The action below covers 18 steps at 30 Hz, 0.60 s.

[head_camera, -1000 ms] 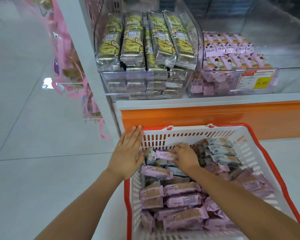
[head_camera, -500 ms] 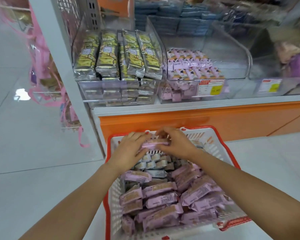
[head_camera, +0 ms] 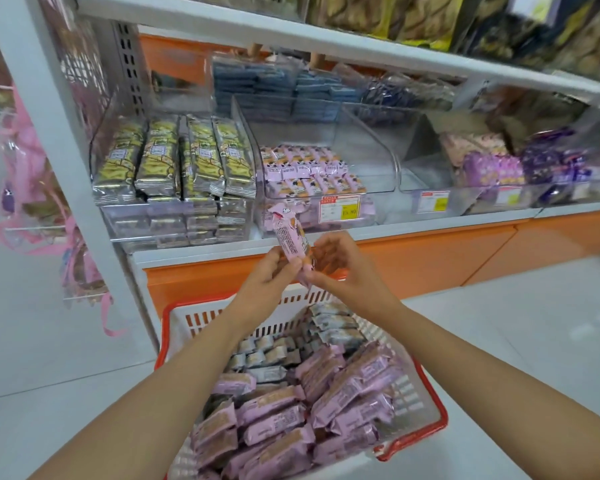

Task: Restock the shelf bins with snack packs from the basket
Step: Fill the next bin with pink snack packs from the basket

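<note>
My left hand (head_camera: 269,271) and right hand (head_camera: 342,268) both pinch one pack (head_camera: 289,235) by its lower end, tipped up ready for the bin (head_camera: 368,150) just beyond them. The basket (head_camera: 201,318) sits below my wrists.

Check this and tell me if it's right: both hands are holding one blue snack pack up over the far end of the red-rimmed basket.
Not right: the pack is pink, not blue. The head view shows the left hand and the right hand holding one pink snack pack up over the far end of the red-rimmed basket.
</note>
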{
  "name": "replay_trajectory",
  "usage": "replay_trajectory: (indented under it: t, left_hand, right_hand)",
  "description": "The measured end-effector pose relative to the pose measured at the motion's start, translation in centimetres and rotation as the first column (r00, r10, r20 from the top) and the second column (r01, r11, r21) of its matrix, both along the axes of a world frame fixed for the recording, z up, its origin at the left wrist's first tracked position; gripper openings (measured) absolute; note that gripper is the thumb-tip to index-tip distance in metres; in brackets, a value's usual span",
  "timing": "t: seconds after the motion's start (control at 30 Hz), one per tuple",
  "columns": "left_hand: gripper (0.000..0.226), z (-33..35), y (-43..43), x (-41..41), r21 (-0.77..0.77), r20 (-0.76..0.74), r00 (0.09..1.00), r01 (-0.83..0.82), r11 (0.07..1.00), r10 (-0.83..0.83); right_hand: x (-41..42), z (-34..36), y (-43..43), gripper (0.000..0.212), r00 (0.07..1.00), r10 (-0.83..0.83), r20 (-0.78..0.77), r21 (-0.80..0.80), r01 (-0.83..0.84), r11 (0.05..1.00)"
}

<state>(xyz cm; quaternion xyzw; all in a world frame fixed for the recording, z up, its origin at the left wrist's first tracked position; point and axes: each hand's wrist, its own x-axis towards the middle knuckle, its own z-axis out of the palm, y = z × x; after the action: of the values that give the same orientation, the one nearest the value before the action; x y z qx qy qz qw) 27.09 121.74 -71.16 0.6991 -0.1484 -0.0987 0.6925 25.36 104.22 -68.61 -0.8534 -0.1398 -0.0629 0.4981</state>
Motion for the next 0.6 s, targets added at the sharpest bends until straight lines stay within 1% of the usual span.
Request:
replay_trajectory:
  t: [0.07, 0.13, 0.17, 0.2, 0.23, 0.27, 0.3, 0.33, 0.37, 0.43, 0.5, 0.6]
  left_hand:
    - [0.024, 0.6, -0.5, -0.1, -0.019, 0.017, 1.000, 0.010, 1.000, -0.010]
    - [0.022, 1.0, -0.6, -0.2, -0.012, 0.054, 0.998, 0.013, 1.000, -0.012]
    - [0.023, 0.9, -0.4, -0.1, 0.020, 0.117, 0.993, -0.028, 0.999, 0.026]
    - [0.027, 0.7, -0.2, 0.2, 0.091, 0.246, 0.964, -0.123, 0.988, 0.097]
    - [0.031, 0.5, 0.1, 0.5, 0.179, 0.426, 0.889, -0.265, 0.948, 0.168]
    - [0.033, 0.2, 0.5, 0.8, 0.233, 0.606, 0.765, -0.433, 0.871, 0.218]
    - [0.034, 0.1, 1.0, 1.0, 0.242, 0.729, 0.635, -0.587, 0.772, 0.254]
    - [0.039, 0.0, 1.4, 1.2, 0.242, 0.788, 0.552, -0.685, 0.687, 0.272]
    - [0.047, 0.0, 1.8, 1.3, 0.262, 0.811, 0.519, -0.736, 0.624, 0.271]
    - [0.063, -0.1, 2.4, 1.5, 0.349, 0.829, 0.516, -0.780, 0.520, 0.218]
    - [0.077, -0.6, 2.9, 1.8, 0.437, 0.829, 0.540, -0.787, 0.436, 0.143]
    - [0.090, -1.1, 3.4, 2.1, 0.511, 0.820, 0.568, -0.779, 0.364, 0.063]
  right_hand:
    - [-0.1, 0.4, -0.1, 0.036, 1.000, 0.005, 0.025, 0.005, -0.005, 1.000]
    - [0.0, 1.2, 0.0, 0.034, 0.999, 0.012, 0.041, 0.007, -0.012, 1.000]
    - [0.2, 1.8, 0.0, 0.034, 0.998, 0.012, 0.058, 0.004, -0.012, 1.000]
    - [0.4, 2.6, 0.1, 0.035, 0.997, 0.006, 0.077, 0.001, -0.006, 1.000]
    - [0.7, 3.5, 0.3, 0.036, 0.995, -0.009, 0.097, 0.003, 0.009, 1.000]
    - [1.3, 4.5, 0.4, 0.037, 0.993, -0.028, 0.117, 0.011, 0.027, 1.000]
    - [2.0, 5.5, 0.6, 0.037, 0.990, -0.045, 0.134, 0.018, 0.043, 0.999]
    - [3.0, 6.5, 0.9, 0.034, 0.988, -0.061, 0.144, 0.017, 0.059, 0.998]
    - [4.1, 7.4, 1.2, 0.031, 0.986, -0.083, 0.144, 0.002, 0.084, 0.996]
    - [6.6, 8.8, 2.0, 0.023, 0.981, -0.144, 0.133, -0.074, 0.154, 0.985]
    - [9.0, 9.6, 2.9, 0.016, 0.978, -0.180, 0.103, -0.171, 0.196, 0.966]
    - [11.3, 10.0, 4.6, 0.014, 0.984, -0.173, 0.042, -0.312, 0.177, 0.933]
